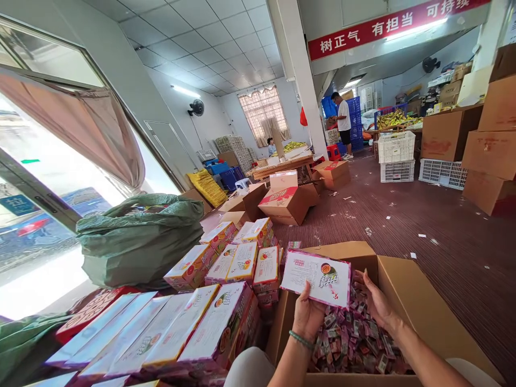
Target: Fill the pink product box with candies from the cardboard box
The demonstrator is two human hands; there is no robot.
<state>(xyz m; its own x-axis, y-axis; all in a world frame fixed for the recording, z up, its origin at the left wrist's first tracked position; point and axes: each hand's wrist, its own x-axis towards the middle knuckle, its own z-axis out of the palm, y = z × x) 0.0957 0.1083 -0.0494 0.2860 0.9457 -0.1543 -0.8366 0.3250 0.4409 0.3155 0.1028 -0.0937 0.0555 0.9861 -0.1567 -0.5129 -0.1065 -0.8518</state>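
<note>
My left hand grips a flat white box with purple edges and a passion fruit picture, with the thumb on its printed face. At the box's right end is my right hand, its fingers apart and slightly bent; whether the fingertips touch the box I cannot tell. Below both hands stands an open brown carton full of small pink and purple wrapped packets. The held box hides part of the packets.
Stacked printed boxes fill the left foreground. Behind them slumps a big green sack. An open red-and-brown carton lies ahead. White crates and cartons stand right. A person stands at the back; another sits behind a table.
</note>
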